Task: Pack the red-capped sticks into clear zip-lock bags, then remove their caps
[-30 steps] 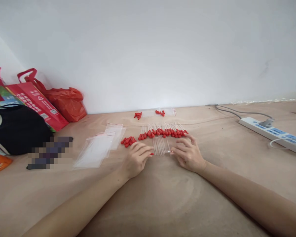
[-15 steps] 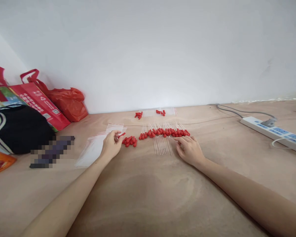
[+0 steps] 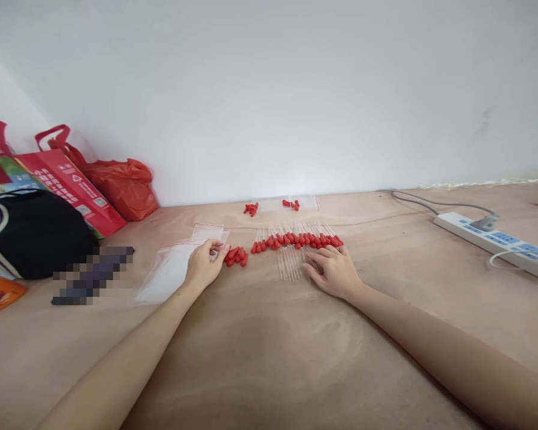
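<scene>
My left hand [image 3: 205, 263] is over the left end of a small pile of red rubber bulbs [image 3: 237, 257], its thumb and fingertips pinched together. What lies between those fingertips is hidden. My right hand [image 3: 334, 272] rests on the table with loosely bent fingers apart from the thumb, at the right edge of a row of thin clear tubes [image 3: 289, 264]. Beyond the tubes runs a long row of thin tubes capped with red bulbs [image 3: 298, 240], their bare ends pointing to the wall. The right fingertips come close to this row's right end.
Clear zip bags [image 3: 170, 269] lie left of my left hand. More red bulbs [image 3: 251, 209] sit by a bag near the wall. A white power strip [image 3: 497, 239] with grey cable is at right. At left stand a black drawstring bag [image 3: 40, 233] and a red plastic bag [image 3: 125, 188].
A red bulb visible at my left fingertips earlier is now hidden as the fingers reach slightly right. My right hand has shifted left, closer to the clear tubes.
</scene>
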Motion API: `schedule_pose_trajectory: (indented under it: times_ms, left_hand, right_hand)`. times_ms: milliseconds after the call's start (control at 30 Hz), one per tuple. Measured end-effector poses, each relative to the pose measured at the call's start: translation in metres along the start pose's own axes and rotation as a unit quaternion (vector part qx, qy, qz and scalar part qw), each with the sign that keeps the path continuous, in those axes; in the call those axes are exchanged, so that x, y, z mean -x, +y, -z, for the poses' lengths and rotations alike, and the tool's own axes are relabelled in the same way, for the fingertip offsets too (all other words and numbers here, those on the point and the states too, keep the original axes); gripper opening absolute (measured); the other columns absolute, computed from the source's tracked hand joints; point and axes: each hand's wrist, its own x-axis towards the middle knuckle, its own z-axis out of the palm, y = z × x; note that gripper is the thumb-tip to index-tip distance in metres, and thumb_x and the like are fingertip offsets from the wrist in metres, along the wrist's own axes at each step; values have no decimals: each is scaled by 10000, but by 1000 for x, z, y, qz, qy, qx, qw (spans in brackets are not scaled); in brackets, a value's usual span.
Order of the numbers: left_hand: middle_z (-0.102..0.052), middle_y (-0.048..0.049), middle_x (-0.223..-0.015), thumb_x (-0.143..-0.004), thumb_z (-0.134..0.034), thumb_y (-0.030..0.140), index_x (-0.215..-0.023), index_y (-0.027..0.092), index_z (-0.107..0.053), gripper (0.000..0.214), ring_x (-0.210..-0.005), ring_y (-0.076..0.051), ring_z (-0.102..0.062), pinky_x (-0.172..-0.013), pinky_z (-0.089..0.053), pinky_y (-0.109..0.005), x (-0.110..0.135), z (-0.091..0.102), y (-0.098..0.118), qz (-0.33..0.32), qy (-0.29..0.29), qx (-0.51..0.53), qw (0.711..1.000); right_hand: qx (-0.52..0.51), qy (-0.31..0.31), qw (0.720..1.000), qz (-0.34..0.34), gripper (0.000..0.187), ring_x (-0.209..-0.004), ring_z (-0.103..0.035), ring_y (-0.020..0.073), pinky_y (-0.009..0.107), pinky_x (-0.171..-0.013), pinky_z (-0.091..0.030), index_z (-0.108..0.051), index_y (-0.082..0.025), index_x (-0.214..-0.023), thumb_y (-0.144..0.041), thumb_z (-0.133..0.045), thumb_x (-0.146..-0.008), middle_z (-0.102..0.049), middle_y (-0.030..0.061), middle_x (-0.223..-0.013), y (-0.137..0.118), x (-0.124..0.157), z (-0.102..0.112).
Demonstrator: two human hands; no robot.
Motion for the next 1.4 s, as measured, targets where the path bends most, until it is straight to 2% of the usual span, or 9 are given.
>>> schedule_pose_trajectory:
  times_ms: [167,233,333,467,600,933,1033,1233,1400]
  left_hand:
    - [-614,-45,-774,-776,-480,355,-750,181,-581,204,-782,-206,-536,-745,-411,-328,6,-4,19,-162,59,-57,983]
    - [-604,-40,-775,-773,-502,332,-767,183,-589,173,-793,-204,-530,-757,-408,-327,7,-10,32,-220,37,-59,973]
    - [-594,-47,-898,-769,-530,320,-862,181,-587,177,-863,-201,-522,-787,-406,-322,4,-22,51,-278,-19,-51,959]
    - [-575,-42,-918,-744,-563,406,-820,188,-567,231,-894,-213,-510,-800,-394,-342,-9,-40,71,-273,-51,-58,959]
    - [-552,-51,-866,-713,-563,501,-745,176,-526,329,-891,-234,-489,-787,-377,-368,-20,-52,81,-271,-57,-90,957]
    - [-543,-65,-882,-709,-558,506,-700,174,-503,337,-880,-233,-478,-762,-361,-358,-21,-54,84,-312,-52,-123,940]
    - [-553,-64,-878,-728,-559,446,-680,175,-502,281,-880,-230,-486,-760,-368,-358,-20,-55,83,-321,-49,-129,937]
    - [-580,-80,-868,-771,-514,324,-694,173,-531,171,-869,-235,-505,-782,-380,-373,-19,-57,82,-349,-2,-123,929]
    - [-577,-94,-774,-827,-416,273,-749,151,-543,192,-799,-232,-534,-725,-411,-358,-16,-48,83,-315,73,-118,939]
  right_hand:
    - [-17,-12,1000,18,398,-778,-507,177,331,-718,-280,-623,-198,-959,-514,-445,-793,-634,49,-806,-1,0,5]
    - [-31,-22,999,36,473,-799,-505,185,337,-727,-289,-606,-208,-1011,-577,-459,-755,-625,58,-864,1,1,8]
    - [-50,-45,996,65,621,-858,-498,206,355,-756,-299,-553,-222,-1110,-661,-491,-675,-592,75,-978,7,3,13]
    - [-59,-71,994,64,726,-879,-489,224,381,-781,-305,-504,-224,-1170,-707,-494,-628,-568,87,-993,14,4,16]
    - [-62,-74,994,49,707,-869,-488,218,381,-782,-310,-492,-233,-1182,-698,-481,-650,-569,78,-957,17,2,13]
    - [-41,-57,997,37,649,-863,-489,212,362,-767,-309,-512,-237,-1156,-681,-455,-687,-581,70,-937,17,0,8]
    - [-35,-53,997,45,647,-851,-494,208,354,-751,-311,-509,-236,-1160,-675,-464,-687,-582,68,-929,17,1,9]
    - [-39,-35,997,48,580,-852,-498,202,347,-749,-310,-529,-234,-1134,-634,-470,-717,-589,65,-920,16,2,10]
    - [-52,-15,997,46,534,-847,-505,201,355,-771,-309,-548,-214,-1105,-601,-462,-746,-598,74,-918,15,2,10]
